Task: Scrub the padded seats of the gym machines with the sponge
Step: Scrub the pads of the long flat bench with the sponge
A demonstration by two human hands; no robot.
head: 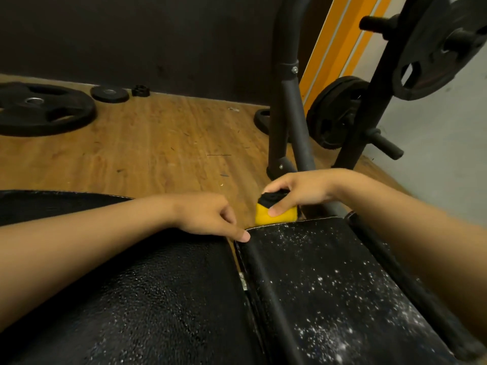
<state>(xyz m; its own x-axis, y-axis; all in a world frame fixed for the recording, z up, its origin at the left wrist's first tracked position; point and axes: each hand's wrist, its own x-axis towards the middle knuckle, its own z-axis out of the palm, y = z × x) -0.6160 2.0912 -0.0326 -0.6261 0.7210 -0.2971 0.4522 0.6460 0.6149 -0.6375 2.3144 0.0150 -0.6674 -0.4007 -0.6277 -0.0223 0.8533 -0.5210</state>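
Forward, right hand around sponge, left hand against seat

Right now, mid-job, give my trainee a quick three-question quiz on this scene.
1. True or false: the right hand grips the yellow rectangular sponge with a black top.
2. What lies on the brown wooden floor at far left? A dumbbells; B black round weight plates; C a towel.
3. What marks the right-side black padded seat?
Key: 1 true; 2 B; 3 scattered white specks.
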